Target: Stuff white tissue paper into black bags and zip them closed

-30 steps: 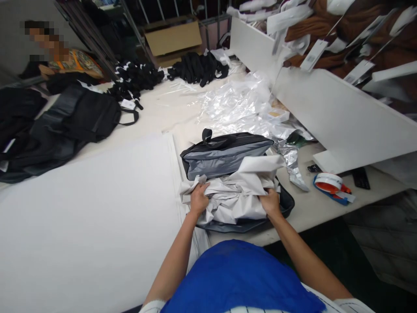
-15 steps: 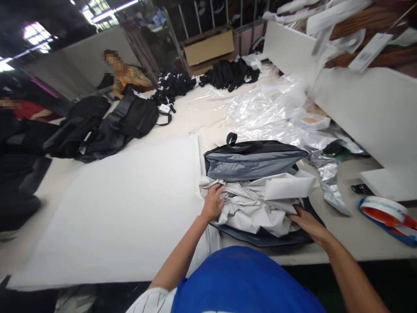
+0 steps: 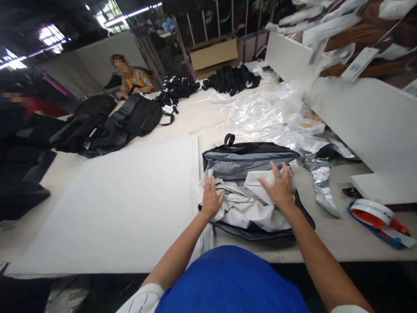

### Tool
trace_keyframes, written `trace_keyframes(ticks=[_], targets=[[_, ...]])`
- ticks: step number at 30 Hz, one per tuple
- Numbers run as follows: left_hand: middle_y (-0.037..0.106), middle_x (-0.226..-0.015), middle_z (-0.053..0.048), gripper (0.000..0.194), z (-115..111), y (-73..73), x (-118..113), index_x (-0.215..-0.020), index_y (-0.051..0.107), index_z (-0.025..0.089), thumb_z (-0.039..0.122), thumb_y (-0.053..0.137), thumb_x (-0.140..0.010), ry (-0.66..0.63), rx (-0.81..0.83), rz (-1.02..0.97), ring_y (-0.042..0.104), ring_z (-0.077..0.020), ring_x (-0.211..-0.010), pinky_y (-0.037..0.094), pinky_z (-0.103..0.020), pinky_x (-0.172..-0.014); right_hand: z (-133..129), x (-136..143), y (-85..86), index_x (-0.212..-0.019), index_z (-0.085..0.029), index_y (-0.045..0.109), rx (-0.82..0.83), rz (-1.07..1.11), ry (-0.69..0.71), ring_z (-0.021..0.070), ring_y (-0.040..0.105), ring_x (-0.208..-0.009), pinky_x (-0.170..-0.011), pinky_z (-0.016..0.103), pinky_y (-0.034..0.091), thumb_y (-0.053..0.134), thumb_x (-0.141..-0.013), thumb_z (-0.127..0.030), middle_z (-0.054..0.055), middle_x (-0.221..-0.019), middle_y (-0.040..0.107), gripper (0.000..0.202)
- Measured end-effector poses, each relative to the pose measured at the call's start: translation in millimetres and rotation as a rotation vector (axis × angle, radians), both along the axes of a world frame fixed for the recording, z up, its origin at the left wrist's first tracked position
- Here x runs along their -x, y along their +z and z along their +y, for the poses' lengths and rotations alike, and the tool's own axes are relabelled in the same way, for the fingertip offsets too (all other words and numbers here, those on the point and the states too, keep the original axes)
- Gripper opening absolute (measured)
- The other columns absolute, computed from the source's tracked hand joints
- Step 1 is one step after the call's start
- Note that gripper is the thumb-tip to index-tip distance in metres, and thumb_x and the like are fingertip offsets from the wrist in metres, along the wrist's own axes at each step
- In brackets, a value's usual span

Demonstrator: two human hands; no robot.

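Observation:
An unzipped black bag (image 3: 250,159) with a grey lining lies on the table in front of me. Crumpled white paper (image 3: 243,211) fills its opening. My left hand (image 3: 211,201) rests on the paper at the bag's left side, fingers apart. On the right, my right hand (image 3: 279,186) is spread over a folded flap of the paper near the grey lining. Its fingertips point toward the bag's far side. A black strap loop stands up at the bag's back left.
A stack of large white sheets (image 3: 130,204) lies at left. Black bags (image 3: 140,115) and a person (image 3: 133,78) are beyond it. Clear plastic (image 3: 267,106) spreads behind the bag. A tape dispenser (image 3: 374,215) lies at right, near a white partition (image 3: 365,126).
My right hand has moved from the bag's right edge up and inward onto the paper flap, which now lies lower. My left hand stays on the left side, its fingers straighter.

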State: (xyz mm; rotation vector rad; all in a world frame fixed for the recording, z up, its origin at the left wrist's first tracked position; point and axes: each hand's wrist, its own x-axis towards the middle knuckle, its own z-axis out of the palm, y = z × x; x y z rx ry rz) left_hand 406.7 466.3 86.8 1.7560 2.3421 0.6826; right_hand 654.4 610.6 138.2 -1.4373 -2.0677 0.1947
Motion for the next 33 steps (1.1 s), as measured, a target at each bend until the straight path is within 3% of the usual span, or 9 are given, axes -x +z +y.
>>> trace_keyframes(ticks=[3, 8, 12, 18, 21, 24, 29, 31, 33], targets=[[0.017, -0.160, -0.021, 0.072, -3, -6.7, -13, -0.151, 0.024, 0.010, 0.036, 0.052, -0.089, -0.142, 0.117, 0.128, 0.015, -0.0365, -0.148, 0.020, -0.057, -0.118, -9, 11, -29.4, -0.148, -0.015, 0.033, -0.073, -0.042, 0.045, 0.0377, 0.024, -0.141, -0.109, 0.057, 0.033, 0.055, -0.092, -0.045, 0.023, -0.154, 0.021, 0.067], [0.014, -0.160, -0.023, 0.069, -5, -15.9, -13, -0.147, 0.032, 0.009, 0.038, 0.052, -0.088, -0.135, 0.240, 0.190, 0.016, -0.0392, -0.147, 0.020, -0.059, -0.116, -36, -4, -54.7, -0.153, -0.009, 0.016, -0.083, -0.116, 0.006, 0.0383, 0.033, -0.137, -0.105, 0.055, 0.038, 0.047, -0.097, -0.041, 0.025, -0.155, 0.022, 0.072], [0.018, -0.159, -0.023, 0.068, -4, -19.6, -8, -0.146, 0.036, 0.011, 0.039, 0.053, -0.086, -0.194, 0.305, 0.195, 0.016, -0.0380, -0.147, 0.015, -0.062, -0.116, -45, -15, -72.8, -0.150, -0.006, 0.027, -0.009, -0.304, 0.032, 0.0350, 0.037, -0.133, -0.107, 0.054, 0.035, 0.037, -0.100, -0.035, 0.023, -0.153, 0.031, 0.059], [0.036, -0.151, -0.019, 0.070, 30, -19.3, 13, -0.144, 0.041, 0.016, 0.036, 0.058, -0.080, -0.353, 0.478, 0.085, 0.036, -0.0383, -0.137, 0.033, -0.059, -0.110, 2, 3, -83.1, -0.117, -0.008, 0.061, 0.203, -0.556, 0.181, 0.0322, 0.054, -0.107, -0.092, 0.050, 0.043, 0.036, -0.097, -0.026, 0.021, -0.117, 0.059, 0.037], [0.045, -0.144, -0.018, 0.071, 46, -15.2, 20, -0.143, 0.045, 0.019, 0.036, 0.063, -0.076, -0.353, 0.465, 0.054, 0.046, -0.0388, -0.128, 0.043, -0.056, -0.103, 25, 7, -85.5, -0.110, -0.009, 0.064, 0.245, -0.582, 0.208, 0.0330, 0.055, -0.103, -0.084, 0.045, 0.047, 0.040, -0.095, -0.029, 0.023, -0.113, 0.059, 0.035], [0.046, -0.143, -0.016, 0.069, 37, -6.3, 17, -0.141, 0.046, 0.022, 0.031, 0.065, -0.076, -0.329, 0.409, 0.035, 0.045, -0.0365, -0.130, 0.040, -0.055, -0.106, 33, -8, -89.6, -0.122, -0.006, 0.060, 0.255, -0.515, 0.253, 0.0354, 0.054, -0.111, -0.091, 0.048, 0.046, 0.044, -0.093, -0.032, 0.025, -0.121, 0.057, 0.042], [0.047, -0.143, -0.012, 0.045, -32, 5.9, 6, -0.124, 0.058, 0.020, 0.008, 0.046, -0.083, -0.201, -0.043, -0.091, 0.041, -0.0234, -0.135, 0.036, -0.042, -0.113, 27, -36, -55.6, -0.120, -0.015, 0.065, 0.342, -0.272, 0.328, 0.0312, 0.058, -0.113, -0.096, 0.044, 0.048, 0.049, -0.088, -0.040, 0.016, -0.122, 0.063, 0.044], [0.053, -0.134, -0.012, 0.042, -60, 5.6, 6, -0.119, 0.059, 0.020, 0.005, 0.040, -0.085, 0.009, -0.213, -0.133, 0.046, -0.0205, -0.130, 0.039, -0.040, -0.111, 15, -18, -26.0, -0.111, -0.019, 0.069, 0.217, -0.148, 0.311, 0.0299, 0.061, -0.106, -0.097, 0.045, 0.047, 0.046, -0.090, -0.041, 0.013, -0.116, 0.066, 0.038], [0.058, -0.122, -0.013, 0.033, -78, 3.2, 11, -0.118, 0.057, 0.018, 0.012, 0.042, -0.089, 0.313, -0.192, -0.184, 0.053, -0.0212, -0.121, 0.044, -0.040, -0.105, -7, 25, -0.1, -0.114, -0.019, 0.068, 0.118, -0.011, 0.441, 0.0279, 0.060, -0.108, -0.101, 0.044, 0.044, 0.045, -0.092, -0.040, 0.011, -0.116, 0.067, 0.038]])
